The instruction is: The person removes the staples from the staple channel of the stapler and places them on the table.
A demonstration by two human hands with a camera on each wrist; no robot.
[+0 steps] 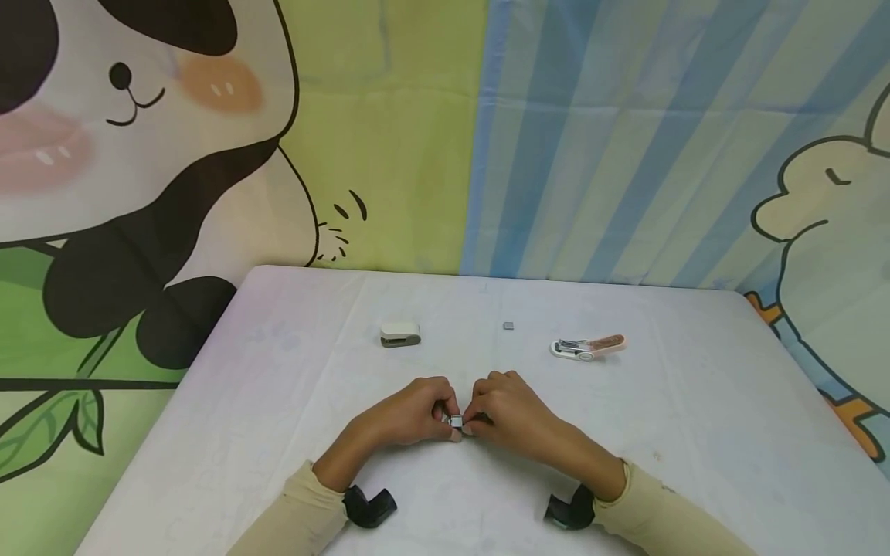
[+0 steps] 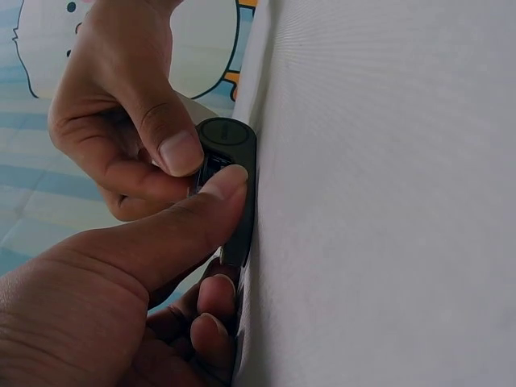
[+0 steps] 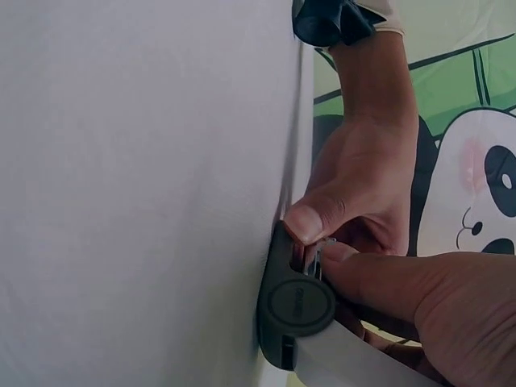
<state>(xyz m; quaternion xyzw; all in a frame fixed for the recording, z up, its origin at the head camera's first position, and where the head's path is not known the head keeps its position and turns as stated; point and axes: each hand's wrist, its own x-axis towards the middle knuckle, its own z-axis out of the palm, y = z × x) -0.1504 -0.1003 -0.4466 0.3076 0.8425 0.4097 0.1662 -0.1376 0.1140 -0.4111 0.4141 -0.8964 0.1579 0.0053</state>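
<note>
Both hands meet near the table's middle over a small stapler with a dark green base (image 2: 242, 205), mostly covered by fingers in the head view. My left hand (image 1: 417, 413) grips this base, its thumb lying at the metal channel. A white lid (image 3: 347, 359) swings out from the round hinge (image 3: 301, 305), partly under my right hand (image 1: 511, 413). At the channel, the right thumb and a finger pinch a small silver piece (image 3: 314, 260) that looks like a strip of staples; fingertips partly hide it.
A closed white stapler (image 1: 400, 334) lies behind, to the left. Back right is an opened stapler with a pink handle (image 1: 588, 347). Between them lies a small grey strip (image 1: 508, 326), apparently staples. A printed cloth backdrop (image 1: 403, 154) rises behind the white table (image 1: 278, 401).
</note>
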